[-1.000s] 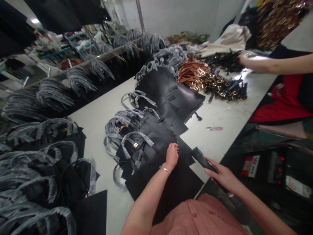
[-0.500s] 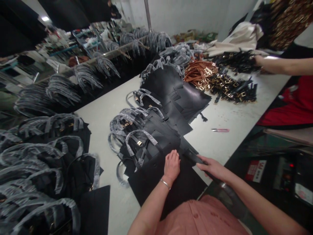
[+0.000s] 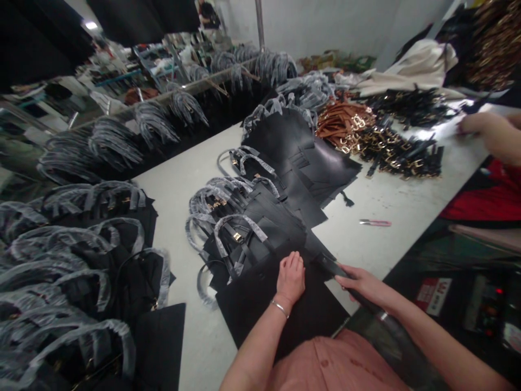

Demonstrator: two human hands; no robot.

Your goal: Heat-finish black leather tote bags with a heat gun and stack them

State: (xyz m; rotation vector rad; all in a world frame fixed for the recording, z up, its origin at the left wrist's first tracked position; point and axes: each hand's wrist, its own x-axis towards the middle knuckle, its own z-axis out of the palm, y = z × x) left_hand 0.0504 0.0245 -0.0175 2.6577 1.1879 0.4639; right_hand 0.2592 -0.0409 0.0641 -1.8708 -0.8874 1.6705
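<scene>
My left hand (image 3: pixel 291 276) rests palm down on a black leather-like bag panel (image 3: pixel 248 309), its fingers lying slightly bent on the surface. To its right, my right hand (image 3: pixel 362 282) is closed around a long black strap (image 3: pixel 331 266). One end of the strap reaches the panel's upper right, and the rest trails blurred past my forearm. Beyond my left hand lies a stack of black bag pieces (image 3: pixel 280 217) with handles (image 3: pixel 240 220) wrapped in clear plastic and small gold buckles.
Thread snips (image 3: pixel 375 222) lie on the white table (image 3: pixel 342 239). Farther back are brown straps (image 3: pixel 340 122) and black straps (image 3: pixel 402 152) with gold buckles. More bag pieces with wrapped handles (image 3: pixel 77 233) fill the left. Another person's hand (image 3: pixel 486 127) is at the right edge.
The view has shifted slightly, moving the scene rightward. My left hand stays on the panel with its fingers a little more bent; my right hand keeps the strap. The other person's hand has left the black straps.
</scene>
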